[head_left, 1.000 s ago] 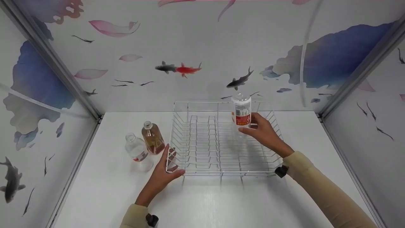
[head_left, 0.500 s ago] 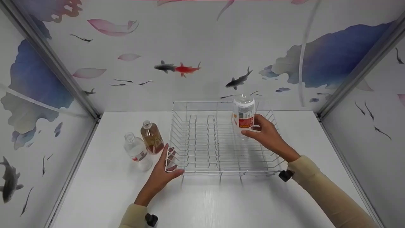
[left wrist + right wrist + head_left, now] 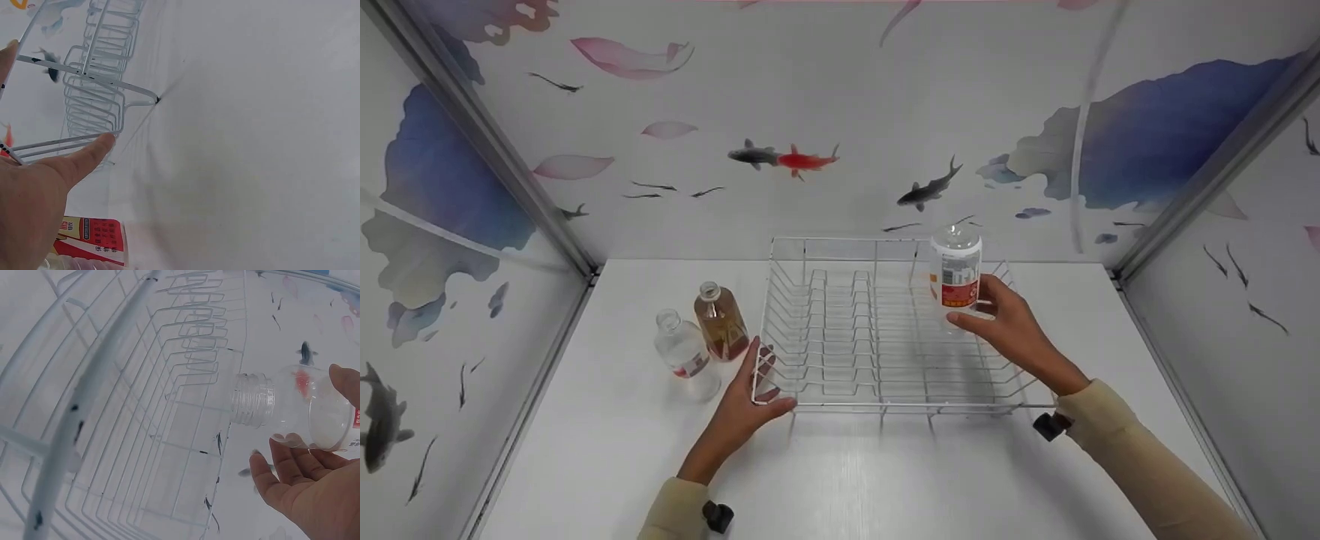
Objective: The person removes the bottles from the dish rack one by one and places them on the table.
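In the head view, my right hand (image 3: 1016, 326) grips a clear bottle (image 3: 958, 274) with a red-and-white label, above the right half of a white wire dish rack (image 3: 840, 406). The bottle is upside down; in the right wrist view its threaded neck (image 3: 253, 399) points toward the rack wires. My left hand (image 3: 739, 416) holds the rack's front left corner, with the thumb along the front rim and the other fingers at the side wires. In the left wrist view a digit of the left hand (image 3: 34, 208) lies along the rim wire (image 3: 62, 143).
A brown-tinted bottle (image 3: 721, 326) and a clear bottle (image 3: 684, 349) with a small label stand upright left of the rack, close to my left hand. The rack stands on a white tabletop (image 3: 855, 480). Walls printed with fish enclose the back and both sides.
My right hand has moved the inverted bottle a little to the right and toward me over the rack. The left hand stays at the rack's corner, and the standing bottles have not moved.
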Motion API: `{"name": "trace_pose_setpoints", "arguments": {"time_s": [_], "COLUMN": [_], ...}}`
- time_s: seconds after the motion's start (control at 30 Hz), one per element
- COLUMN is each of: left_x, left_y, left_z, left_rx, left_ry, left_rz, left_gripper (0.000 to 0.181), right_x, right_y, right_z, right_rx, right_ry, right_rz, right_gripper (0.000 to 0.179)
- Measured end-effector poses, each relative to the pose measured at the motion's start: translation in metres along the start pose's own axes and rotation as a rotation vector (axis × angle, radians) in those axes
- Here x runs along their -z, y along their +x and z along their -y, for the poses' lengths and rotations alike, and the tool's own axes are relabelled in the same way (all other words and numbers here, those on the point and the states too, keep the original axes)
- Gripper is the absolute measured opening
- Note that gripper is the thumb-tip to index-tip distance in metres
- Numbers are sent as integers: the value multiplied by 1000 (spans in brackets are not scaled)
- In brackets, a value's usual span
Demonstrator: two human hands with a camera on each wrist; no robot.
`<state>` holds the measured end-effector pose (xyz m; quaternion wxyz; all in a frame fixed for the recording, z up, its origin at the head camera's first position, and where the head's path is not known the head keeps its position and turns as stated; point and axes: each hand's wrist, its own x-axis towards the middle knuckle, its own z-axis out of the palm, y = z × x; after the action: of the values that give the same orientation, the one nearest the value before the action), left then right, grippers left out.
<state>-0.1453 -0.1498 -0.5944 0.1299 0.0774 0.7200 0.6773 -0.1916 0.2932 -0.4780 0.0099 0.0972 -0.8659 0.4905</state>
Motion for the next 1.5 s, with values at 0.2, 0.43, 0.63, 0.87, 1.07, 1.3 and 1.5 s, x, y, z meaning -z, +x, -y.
{"name": "trace_pose_setpoints", "arguments": {"time_s": [0.2, 0.43, 0.63, 0.87, 1.07, 1.3, 1.5], "left_x": [1, 1, 1, 0, 0, 0, -1], "left_y": [-2, -3, -3, -1, -1, 0, 0], "left_z": [0, 1, 1, 1, 1, -1, -2], "left_rx": [-3, -23, -33, -26, -30, -21, -15], "left_ry": [38, 8, -44, -33, -32, -13, -8], "left_rz": [-30, -37, -29, -29, -22, -31, -24], "left_gripper": [132, 131, 132, 130, 129, 128, 129], "right_x": [2, 6, 6, 6, 5, 8, 9], "right_y": [-8, -17, -20, -24, -28, -32, -34], "right_z": [0, 2, 2, 6, 10, 12, 11], "right_rx": [13, 13, 5, 4, 7, -2, -1], "right_ry": [-14, -20, -40, -41, -38, -39, -33], "right_rz": [-8, -13, -7, -8, 2, 16, 13], "right_gripper": [77, 74, 77, 74, 73, 73, 73]}}
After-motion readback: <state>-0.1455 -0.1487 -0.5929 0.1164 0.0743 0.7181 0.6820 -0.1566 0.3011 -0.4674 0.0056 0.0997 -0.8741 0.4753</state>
